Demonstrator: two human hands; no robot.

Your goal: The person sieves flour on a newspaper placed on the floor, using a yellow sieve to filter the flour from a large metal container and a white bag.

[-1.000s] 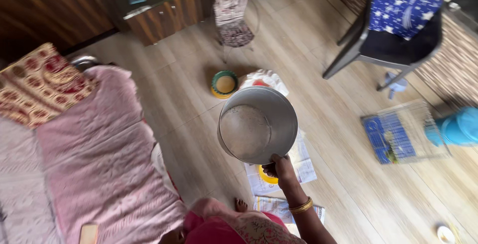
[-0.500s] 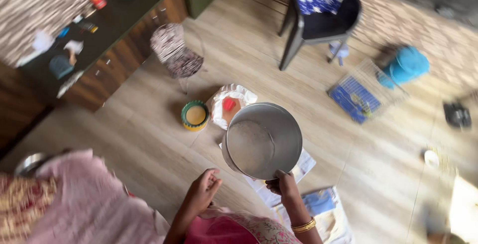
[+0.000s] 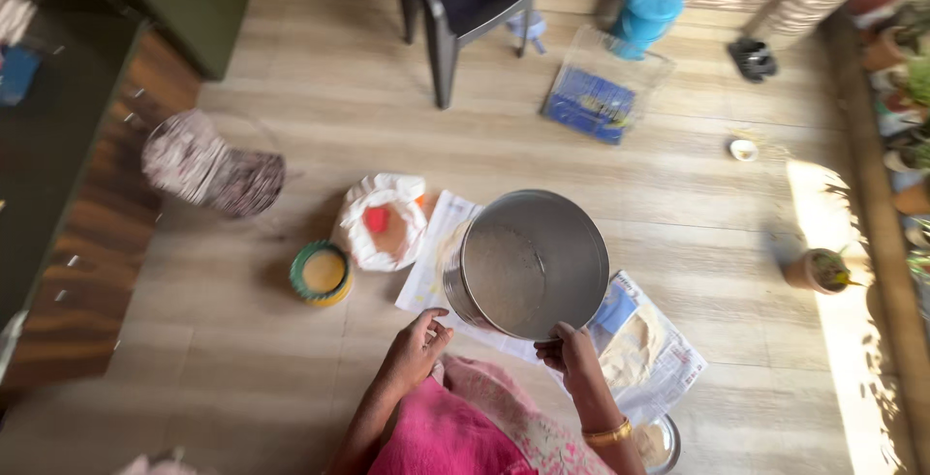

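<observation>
Right hand (image 3: 573, 357) grips steel sieve (image 3: 528, 264) by its near rim, tilted, above newspaper (image 3: 649, 359) | left hand (image 3: 417, 349) open, empty, just beside sieve | step: carrying sieve | next: steady two-handed hold.

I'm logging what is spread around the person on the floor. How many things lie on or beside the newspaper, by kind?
Steel sieve, held by the right hand: 1
White bag with a red scoop: 1
Green and yellow bowl: 1
Newspaper sheets: 1 spread
Left hand holds nothing.
Total: 4
</observation>
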